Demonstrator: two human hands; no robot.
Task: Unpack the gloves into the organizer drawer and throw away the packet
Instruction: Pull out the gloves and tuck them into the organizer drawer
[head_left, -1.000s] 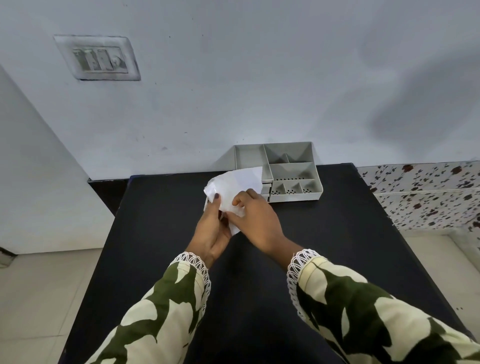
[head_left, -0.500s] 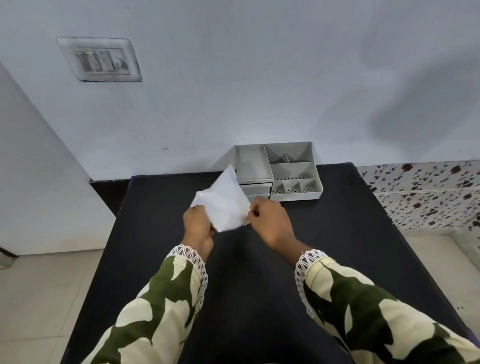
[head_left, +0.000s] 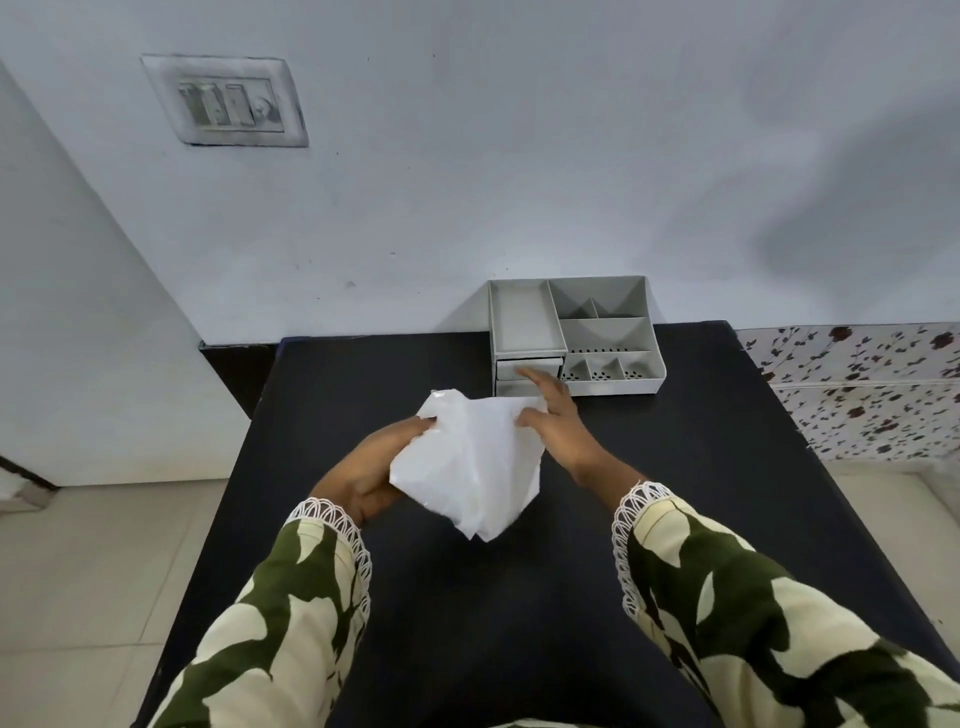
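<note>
Holding the white packet above the middle of the black tabletop, the person seems to be at the opening step: the gloves themselves are not visible, presumably inside. The left hand cups the packet's side at 9 o'clock, its grip closed on the plastic with the thumb across the upper corner. The right hand sits at the packet's 1 o'clock corner; thumb and a finger appear to pinch the edge there while the other fingers stretch loosely forward toward the grey organizer, which stands at 12 o'clock against the wall. Its small drawer faces the person at the organizer's lower left, just beyond the right fingertips, and looks closed or nearly so. Next, I judge, the packet mouth must be parted and the gloves drawn out, then the drawer pulled open with a freed hand. No brand, label or readable writing shows on the packet or organizer.
</note>
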